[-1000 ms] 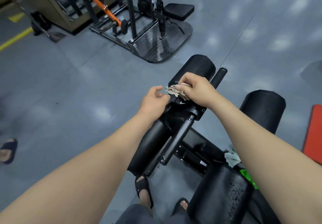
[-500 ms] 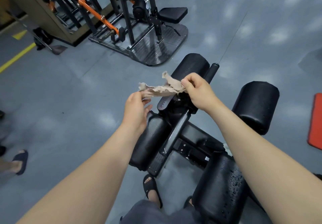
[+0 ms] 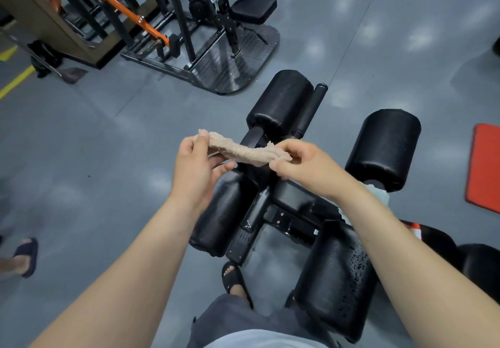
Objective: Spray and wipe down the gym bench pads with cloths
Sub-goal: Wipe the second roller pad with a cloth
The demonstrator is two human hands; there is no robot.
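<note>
- Two hands hold one beige cloth (image 3: pixel 240 151) stretched between them, in the air above the middle of the black bench frame (image 3: pixel 286 201).
- The left hand (image 3: pixel 196 169) comes in from the lower left on a straight forearm. Its thumb and forefinger pinch the cloth's left end, and its other fingers are loosely spread beneath.
- The right hand (image 3: pixel 305 167) comes in from the lower right with the wrist bent inward. Its thumb and curled fingers pinch the cloth's right end.
- The cloth is a narrow, bunched strip that sags a little in the middle.
- Four black roller pads sit around the frame; the near right pad (image 3: pixel 335 274) is speckled with droplets.
- A weight rack (image 3: pixel 189 22) stands further off on the grey floor (image 3: pixel 94 144), and a red mat (image 3: pixel 484 166) lies at the right edge.
</note>
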